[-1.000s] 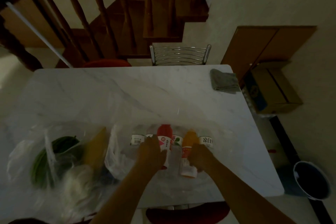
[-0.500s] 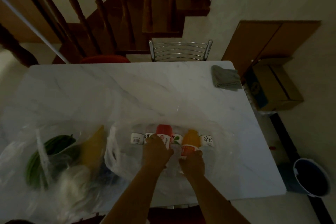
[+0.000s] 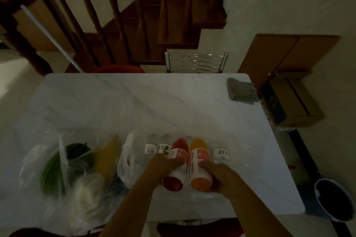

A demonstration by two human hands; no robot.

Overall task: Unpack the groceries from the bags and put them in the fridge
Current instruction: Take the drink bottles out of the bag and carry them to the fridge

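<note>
Left hand point(image 3: 163, 167) gripped the red bottle point(image 3: 176, 167), right hand point(image 3: 217, 175) apparently the orange bottle point(image 3: 200, 167); the 2 long axes ran parallel, away from the person.

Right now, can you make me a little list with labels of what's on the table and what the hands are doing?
left hand: left hand grips the red bottle
right hand: right hand grips the orange bottle
bottles: lying side by side, touching, bottoms toward the person
other bottles: clear bottles with white labels lie in the same row
left bag: plastic bag with green vegetables inside
table: white marble table
far corner: grey cloth on the table
floor: cardboard box and bucket at the right
</note>
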